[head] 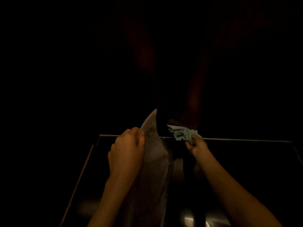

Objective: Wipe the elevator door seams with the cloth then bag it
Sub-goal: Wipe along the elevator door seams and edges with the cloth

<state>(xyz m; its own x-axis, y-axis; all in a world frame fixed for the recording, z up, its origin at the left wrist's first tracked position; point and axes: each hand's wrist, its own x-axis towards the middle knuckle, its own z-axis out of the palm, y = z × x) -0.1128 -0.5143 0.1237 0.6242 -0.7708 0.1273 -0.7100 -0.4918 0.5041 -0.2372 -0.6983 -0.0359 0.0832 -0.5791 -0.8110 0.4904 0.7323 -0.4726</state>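
Pretty dark in here, so only the middle-bottom of the head view is really readable. The left hand [127, 149], just left of centre, grips the edge of a pale translucent plastic bag [154, 161], fingers [141, 138] curled round the rim with the thumb side against the plastic. The bag stands up to a point just above the hand and hangs down between the two forearms toward the bottom of the frame; there's some dark print on it I can't read.

The right hand [197, 145], right of centre, pinches a crumpled light blue-green cloth [183, 133] in its bunched fingers. The cloth sticks out up and to the left from that hand, close to the bag's opening but apart from it, as far as I can tell not inside.

Behind both hands a thin bright metal edge [246, 139] runs across the frame, with slanted edges dropping from its ends. The whole upper half is basically black with faint reddish patches.
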